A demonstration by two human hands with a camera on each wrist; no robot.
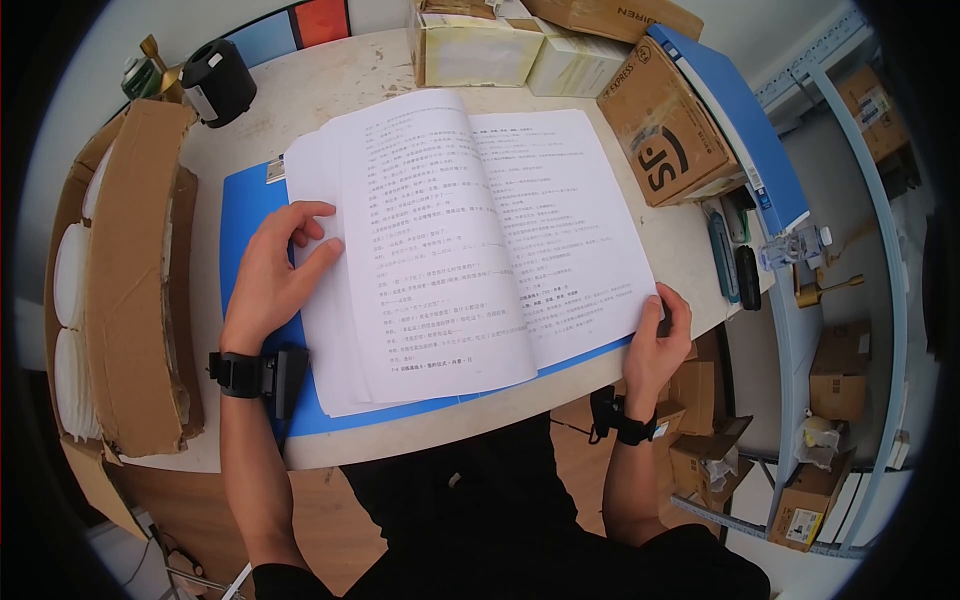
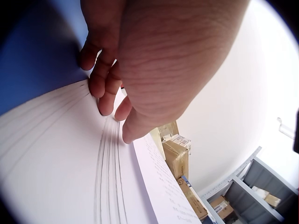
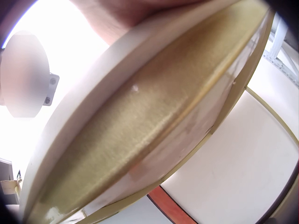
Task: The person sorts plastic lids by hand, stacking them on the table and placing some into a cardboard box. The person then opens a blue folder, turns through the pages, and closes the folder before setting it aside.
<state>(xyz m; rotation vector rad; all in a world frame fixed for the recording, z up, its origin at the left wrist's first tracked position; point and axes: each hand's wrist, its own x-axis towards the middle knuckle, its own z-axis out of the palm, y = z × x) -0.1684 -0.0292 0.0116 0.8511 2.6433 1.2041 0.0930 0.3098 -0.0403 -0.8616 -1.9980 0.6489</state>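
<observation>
An open stack of printed white sheets [image 1: 430, 250] lies over a blue folder [image 1: 240, 210] with a metal clip, on a white table. My left hand [image 1: 272, 275] rests at the left side of the stack, fingers loosely bent and thumb apart from them. In the left wrist view, the fingertips [image 2: 106, 106] touch the fanned page edges [image 2: 110, 163]. My right hand [image 1: 658, 345] is at the lower right corner of the right page, thumb and forefinger right at its edge; I cannot tell whether they pinch the paper. The table's rim [image 3: 126, 107] hides most of that hand in the right wrist view.
A cardboard box of white round items [image 1: 130, 280] stands at the left, with a black cylinder [image 1: 218, 85] behind it. Boxes [image 1: 475, 50] line the back. A brown carton [image 1: 668, 125], pens [image 1: 722, 255] and a plastic bottle [image 1: 795, 247] are at the right, beside metal shelving [image 1: 890, 300].
</observation>
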